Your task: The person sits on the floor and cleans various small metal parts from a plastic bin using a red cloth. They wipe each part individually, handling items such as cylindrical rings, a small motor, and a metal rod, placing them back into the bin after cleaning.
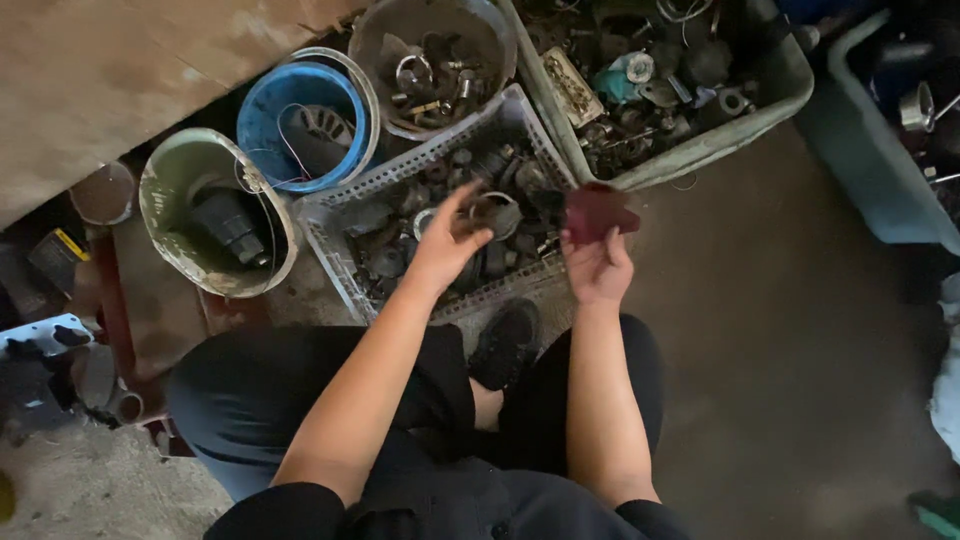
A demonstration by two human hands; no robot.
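Note:
My left hand (447, 243) reaches over a grey slotted plastic crate (330, 215) full of dark metal parts, and its fingers pinch a small dark piece above the pile. My right hand (598, 265) is raised beside the crate and grips a dark red flat piece (597, 211) that looks like cloth or sanding paper. Both forearms stretch out from my lap, and my knees in black trousers and a dark shoe (508, 340) sit just below the crate.
A green-grey bucket (170, 185), a blue bucket (262, 105) and a grey bucket (365, 35) of parts stand at the left and back. A large grey tub (770, 95) of scrap metal is behind, a blue bin (865, 150) at right. Bare concrete floor lies right.

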